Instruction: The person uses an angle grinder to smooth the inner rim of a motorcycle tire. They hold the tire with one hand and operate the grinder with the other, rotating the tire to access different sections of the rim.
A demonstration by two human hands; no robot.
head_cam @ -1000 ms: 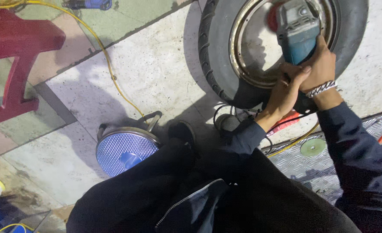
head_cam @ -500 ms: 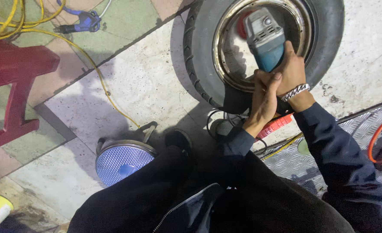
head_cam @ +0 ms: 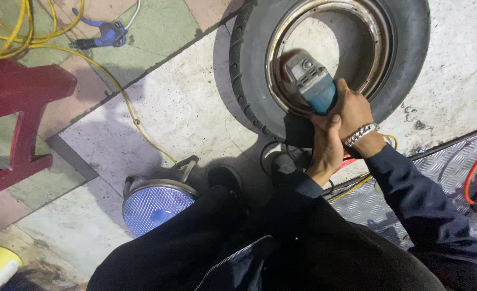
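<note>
Both hands, right hand & left hand, fingers clenched round blue angle grinder body, upper centre frame, head w/ disc inside tyre rim; prob. heavyish, stiff, kicky, so best gripped at rear body.

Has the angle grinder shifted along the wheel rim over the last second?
Yes. The angle grinder has slid from the rim's right side toward the lower left of the rim, judged against the tyre.
</note>
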